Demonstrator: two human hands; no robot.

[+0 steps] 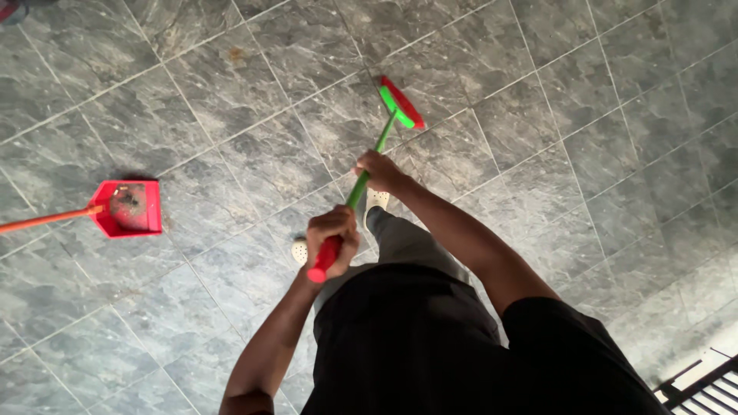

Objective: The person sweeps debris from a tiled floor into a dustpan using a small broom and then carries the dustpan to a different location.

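I hold a broom with a green shaft point(382, 140) and a red grip at its top end. My left hand point(333, 234) is closed around the red grip near my waist. Further down the shaft, my right hand point(378, 170) grips the green part. The broom's red and green head point(400, 102) rests on the grey tiled floor ahead of me. My feet in pale shoes point(376, 199) show below the hands.
A red dustpan point(129, 207) with dirt in it sits on the floor at the left, its orange handle point(46, 220) running off the left edge. A dark metal grille point(703, 388) shows at the bottom right corner. Grey marbled tiles point(584, 131) cover the floor.
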